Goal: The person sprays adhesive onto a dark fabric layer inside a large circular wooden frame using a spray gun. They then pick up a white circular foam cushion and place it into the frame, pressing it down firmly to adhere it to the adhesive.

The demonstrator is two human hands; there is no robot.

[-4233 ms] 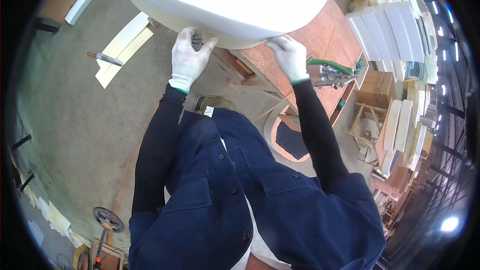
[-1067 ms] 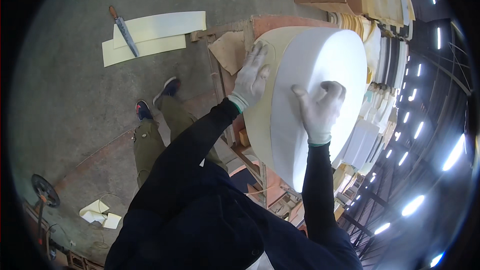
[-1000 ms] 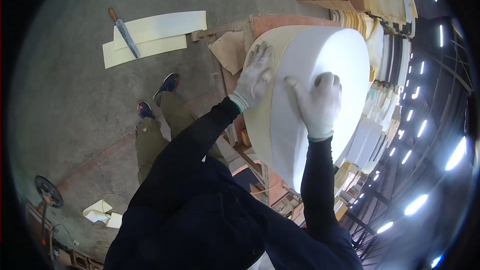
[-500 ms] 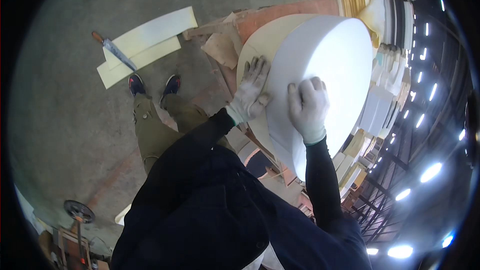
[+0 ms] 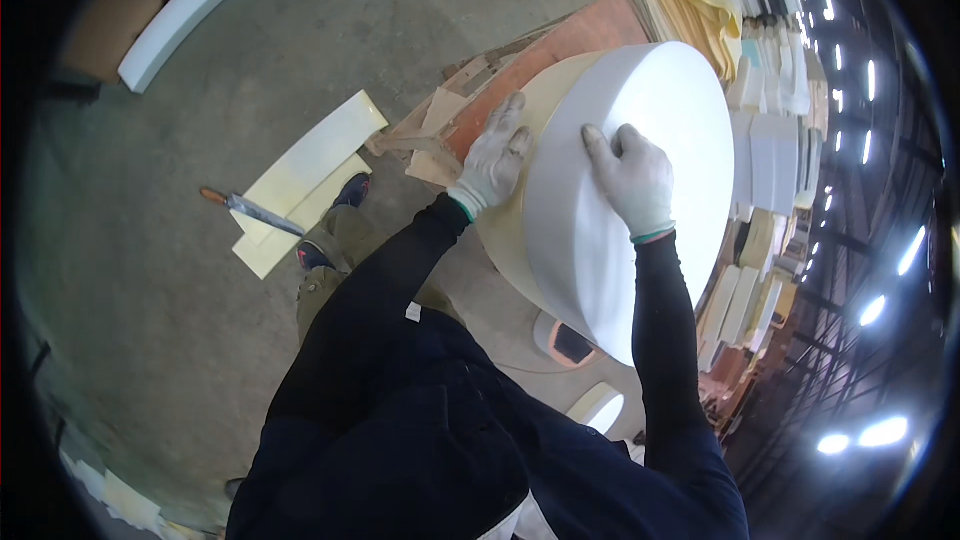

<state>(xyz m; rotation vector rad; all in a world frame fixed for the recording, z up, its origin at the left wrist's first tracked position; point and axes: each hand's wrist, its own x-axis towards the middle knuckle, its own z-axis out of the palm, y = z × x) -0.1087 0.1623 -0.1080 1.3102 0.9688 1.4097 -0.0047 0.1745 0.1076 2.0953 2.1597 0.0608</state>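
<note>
A big rounded white foam block (image 5: pixel 568 175) leans against a cream-yellow foam layer (image 5: pixel 512 240) over a reddish wooden bench. My left hand (image 5: pixel 492 162), in a white work glove, lies with fingers stretched out along the cream layer, beside the white block. My right hand (image 5: pixel 638 180), gloved too, is at the edge of the block's bright face. Its thumb points toward the side wall and its fingers are curled in, gripping the foam; the fingertips are partly hidden.
On the floor to the left, a wooden-handled saw (image 5: pixel 262 212) lies across pale foam strips (image 5: pixel 310 155). A curved white foam piece (image 5: pixel 180 25) is at the upper left. Stacked foam sheets (image 5: pixel 665 0) stand beyond the bench (image 5: pixel 590 35). A foam disc (image 5: pixel 598 406) lies below the block.
My view has turned and shifted, bringing the curved foam piece into sight. My left hand has slid up along the cream layer; my right hand stays at the block's edge, its wrist turned.
</note>
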